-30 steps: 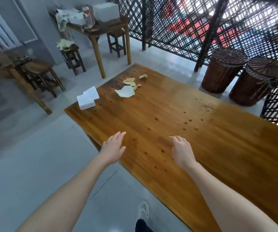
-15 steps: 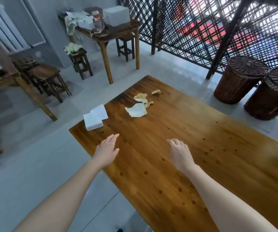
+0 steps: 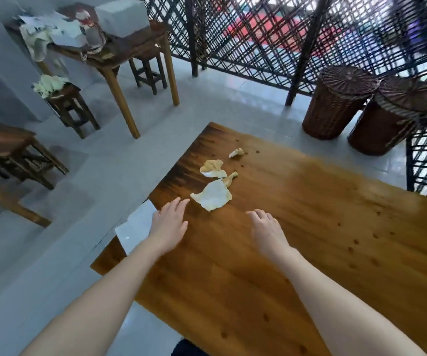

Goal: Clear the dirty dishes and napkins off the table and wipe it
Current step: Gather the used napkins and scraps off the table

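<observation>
Head view: your left hand (image 3: 169,224) and right hand (image 3: 267,231) are out over the bench (image 3: 322,265), fingers loose and spread, holding nothing. Dirty napkins (image 3: 213,197) lie just ahead of your left fingertips; white tissue pack (image 3: 134,228) is right beside that hand's outer edge.

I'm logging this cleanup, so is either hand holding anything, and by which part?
Nothing is held. The left hand is open by the white paper stack; the right hand is open above the table, short of the crumpled napkins.
</observation>
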The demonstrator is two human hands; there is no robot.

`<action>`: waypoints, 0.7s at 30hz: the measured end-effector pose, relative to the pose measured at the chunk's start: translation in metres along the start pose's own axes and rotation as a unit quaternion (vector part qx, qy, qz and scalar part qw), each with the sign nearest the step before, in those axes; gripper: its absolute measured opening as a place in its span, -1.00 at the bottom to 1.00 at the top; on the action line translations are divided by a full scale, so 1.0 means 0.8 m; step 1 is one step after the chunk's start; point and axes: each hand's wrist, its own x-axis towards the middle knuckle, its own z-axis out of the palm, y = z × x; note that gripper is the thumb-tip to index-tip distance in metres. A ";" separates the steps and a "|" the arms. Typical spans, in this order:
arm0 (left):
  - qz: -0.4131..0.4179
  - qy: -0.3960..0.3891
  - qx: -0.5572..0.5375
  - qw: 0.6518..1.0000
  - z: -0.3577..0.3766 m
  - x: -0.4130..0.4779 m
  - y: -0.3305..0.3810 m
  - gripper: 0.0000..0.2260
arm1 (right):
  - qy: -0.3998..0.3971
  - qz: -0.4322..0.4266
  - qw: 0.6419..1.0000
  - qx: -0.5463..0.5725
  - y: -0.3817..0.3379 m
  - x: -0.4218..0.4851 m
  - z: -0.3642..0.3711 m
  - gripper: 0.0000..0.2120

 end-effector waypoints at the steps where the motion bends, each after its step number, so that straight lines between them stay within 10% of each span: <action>1: 0.009 -0.001 0.015 1.000 -0.006 0.015 -0.013 -0.47 | -0.002 -0.001 1.000 0.000 -0.013 0.014 0.002 -0.43; 21: 0.097 -0.036 -0.009 0.995 -0.014 0.235 -0.086 -0.51 | -0.080 0.214 0.969 0.095 -0.109 0.228 0.061 -0.23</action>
